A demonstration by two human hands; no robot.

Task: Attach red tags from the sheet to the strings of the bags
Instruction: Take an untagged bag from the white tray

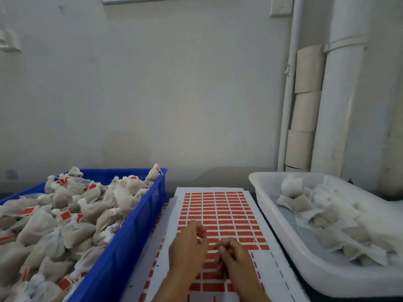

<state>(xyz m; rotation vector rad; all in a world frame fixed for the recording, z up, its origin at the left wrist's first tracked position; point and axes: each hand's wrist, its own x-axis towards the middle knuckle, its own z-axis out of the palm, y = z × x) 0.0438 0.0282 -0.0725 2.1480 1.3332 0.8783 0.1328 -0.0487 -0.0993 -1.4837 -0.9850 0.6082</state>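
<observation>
Hands meet over the sheet [218,214], near its close end, and that sheet is the thing to place all else by. It lies flat and is full of rows of red tags [220,205], with some gaps where the hands are. The left hand [188,249] has its fingers curled, and something small and pale sits at its fingertips; it may be a string or a tag, but it is too small to tell. The right hand [234,256] is curled too, just beside the left one, and I cannot tell if it holds anything. Left of the sheet stands a blue bin [139,225] heaped with bags [72,216] that already have tags on them. Right of the sheet stands a white tub [283,227] with flat bags that show no tags. I think the step now is peeling a tag or pressing one onto a string. Next, the tag must fold snug around the string, then the bag should go into the blue bin.
</observation>
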